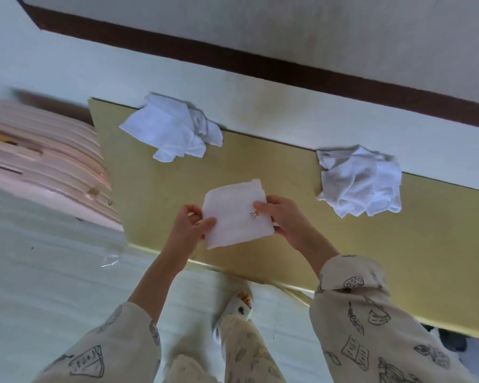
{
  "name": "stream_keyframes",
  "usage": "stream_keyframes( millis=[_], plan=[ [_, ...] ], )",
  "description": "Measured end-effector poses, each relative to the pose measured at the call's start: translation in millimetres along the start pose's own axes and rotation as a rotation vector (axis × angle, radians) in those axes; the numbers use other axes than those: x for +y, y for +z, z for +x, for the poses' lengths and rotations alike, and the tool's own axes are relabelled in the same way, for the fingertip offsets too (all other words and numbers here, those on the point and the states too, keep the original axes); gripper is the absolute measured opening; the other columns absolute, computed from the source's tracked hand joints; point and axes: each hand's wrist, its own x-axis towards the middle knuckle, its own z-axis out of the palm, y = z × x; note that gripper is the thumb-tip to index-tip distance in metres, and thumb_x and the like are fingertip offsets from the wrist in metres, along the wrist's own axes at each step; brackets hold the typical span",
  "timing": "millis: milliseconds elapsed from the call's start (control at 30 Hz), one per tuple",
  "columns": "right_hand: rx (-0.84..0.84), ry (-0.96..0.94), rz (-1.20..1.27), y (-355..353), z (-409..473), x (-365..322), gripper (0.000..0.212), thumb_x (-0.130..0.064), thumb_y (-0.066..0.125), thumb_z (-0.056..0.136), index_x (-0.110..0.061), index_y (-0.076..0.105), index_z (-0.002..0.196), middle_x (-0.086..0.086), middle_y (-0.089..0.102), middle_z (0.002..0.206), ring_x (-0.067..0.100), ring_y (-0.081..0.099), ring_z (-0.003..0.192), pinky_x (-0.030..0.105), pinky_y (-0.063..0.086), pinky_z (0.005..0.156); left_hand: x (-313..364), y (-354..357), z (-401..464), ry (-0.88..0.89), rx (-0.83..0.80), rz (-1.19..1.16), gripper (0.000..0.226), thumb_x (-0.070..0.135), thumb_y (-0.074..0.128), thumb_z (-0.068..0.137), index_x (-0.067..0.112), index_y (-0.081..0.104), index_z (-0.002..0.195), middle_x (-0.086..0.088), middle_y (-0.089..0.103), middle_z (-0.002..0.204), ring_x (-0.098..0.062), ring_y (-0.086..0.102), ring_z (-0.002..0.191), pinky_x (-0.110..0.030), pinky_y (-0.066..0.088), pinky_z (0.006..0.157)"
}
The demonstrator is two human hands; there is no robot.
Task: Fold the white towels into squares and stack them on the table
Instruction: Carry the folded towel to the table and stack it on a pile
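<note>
Both hands are out in front, over the near part of the yellow table. They hold a folded white towel between them. The left hand pinches the towel's left edge, with the thumb on top and the other fingers curled under. The right hand pinches the right edge the same way, thumb on top near a small reddish mark on the cloth. The towel looks like a neat square, tipped a little. I cannot tell if it lies on the table or is just above it.

Two more white towels lie on the table, not folded. One crumpled towel sits at the far left corner. The other messy towel sits at the far edge on the right. Both are well apart from the hands.

A pink thing with ridges stands just left of the table. The arms wear cream sleeves with little drawings. A slipper shows on the pale floor below.

The pink thing is blurry and cut off at the left, so I cannot tell what it is. The table's right end runs out of view
</note>
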Motion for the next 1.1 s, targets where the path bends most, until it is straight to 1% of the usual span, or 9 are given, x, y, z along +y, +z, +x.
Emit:
stream_keyframes(
  millis=[100, 200, 300, 400, 567, 667, 767, 967, 1100],
  plan=[
    [-0.097, -0.126, -0.169, 48.1, -26.6, -29.9, 0.019, -0.018, 0.058, 0.09, -0.007, 0.064, 0.104, 0.014, 0.067, 0.108, 0.019, 0.06, 0.087, 0.041, 0.049, 0.091, -2.6, -47.9, -32.5, 0.03, 0.091, -0.088, 0.029, -0.006, 0.061, 0.082, 0.015, 0.041, 0.083, -0.001, 0.05, 0.074, -0.016, 0.053, 0.07, -0.03, 0.047, 0.061],
    [-0.231, -0.272, -0.314, 112.5, -60.1, -48.2, 0.006, -0.014, 0.059, 0.089, -0.014, 0.065, 0.092, 0.0, 0.065, 0.083, 0.01, 0.058, 0.07, 0.02, 0.048, 0.066, -10.1, -108.4, -75.0, 0.068, 0.2, -0.139, 0.025, -0.003, 0.062, 0.082, 0.014, 0.044, 0.088, -0.006, 0.053, 0.083, -0.017, 0.056, 0.072, -0.027, 0.052, 0.062],
    [-0.307, -0.487, -0.582, 188.6, -97.3, -49.5, 0.028, -0.011, 0.059, 0.086, -0.015, 0.048, 0.061, -0.005, 0.043, 0.058, 0.006, 0.037, 0.051, 0.015, 0.03, 0.048, -27.8, -175.5, -129.3, 0.098, 0.295, -0.112, 0.021, 0.003, 0.061, 0.085, 0.016, 0.046, 0.091, -0.008, 0.06, 0.091, -0.018, 0.061, 0.069, -0.026, 0.051, 0.062],
    [-0.449, -0.672, -0.79, 269.4, -143.1, -32.0, 0.036, -0.013, 0.058, 0.083, -0.016, 0.033, 0.057, -0.002, 0.033, 0.056, 0.01, 0.028, 0.053, 0.024, 0.024, 0.051, -57.4, -248.1, -195.8, 0.108, 0.416, -0.048, 0.02, 0.006, 0.057, 0.089, 0.023, 0.045, 0.09, -0.008, 0.063, 0.096, -0.018, 0.062, 0.067, -0.026, 0.047, 0.062],
    [-0.682, -0.928, -1.041, 411.9, -227.7, 24.6, 0.022, -0.015, 0.056, 0.081, 0.001, 0.046, 0.07, 0.022, 0.052, 0.069, 0.015, 0.034, 0.062, 0.032, 0.027, 0.057, -125.0, -364.0, -335.3, 0.057, 0.756, -0.125, 0.014, 0.004, 0.05, 0.092, 0.012, 0.048, 0.103, -0.003, 0.063, 0.088, -0.016, 0.06, 0.065, -0.026, 0.043, 0.061],
    [-0.842, -1.008, -1.111, 492.3, -281.0, 52.8, 0.026, -0.015, 0.056, 0.081, -0.009, 0.039, 0.061, 0.015, 0.041, 0.062, 0.015, 0.028, 0.061, 0.031, 0.023, 0.056, -163.0, -416.3, -413.3, 0.018, 0.914, -0.148, 0.014, 0.002, 0.047, 0.093, 0.011, 0.051, 0.102, -0.005, 0.063, 0.088, -0.007, 0.06, 0.056, -0.024, 0.042, 0.059],
    [-1.025, -1.055, -1.12, 570.0, -333.6, 74.6, 0.032, -0.014, 0.056, 0.082, -0.013, 0.033, 0.06, 0.003, 0.031, 0.06, 0.014, 0.025, 0.06, 0.03, 0.02, 0.055, -190.8, -458.1, -484.1, -0.021, 1.085, -0.193, 0.014, 0.006, 0.046, 0.094, 0.012, 0.056, 0.102, -0.001, 0.063, 0.089, -0.012, 0.059, 0.065, -0.022, 0.043, 0.061],
    [-1.245, -1.192, -1.224, 733.2, -426.2, 122.9, 0.028, -0.016, 0.056, 0.082, -0.017, 0.04, 0.059, -0.004, 0.036, 0.053, 0.016, 0.032, 0.059, 0.03, 0.026, 0.057, -229.9, -544.9, -598.6, -0.058, 1.389, -0.282, 0.017, 0.011, 0.046, 0.095, 0.01, 0.058, 0.106, -0.004, 0.064, 0.1, -0.017, 0.062, 0.077, -0.026, 0.049, 0.069],
    [-1.393, -1.324, -1.247, 835.5, -491.5, 151.0, 0.021, -0.016, 0.057, 0.082, -0.005, 0.049, 0.067, -0.002, 0.039, 0.057, 0.017, 0.035, 0.059, 0.031, 0.028, 0.059, -245.0, -604.8, -662.2, -0.08, 1.56, -0.281, 0.016, 0.013, 0.048, 0.094, 0.009, 0.06, 0.106, -0.011, 0.065, 0.101, -0.022, 0.062, 0.081, -0.024, 0.046, 0.066]
  ],
)
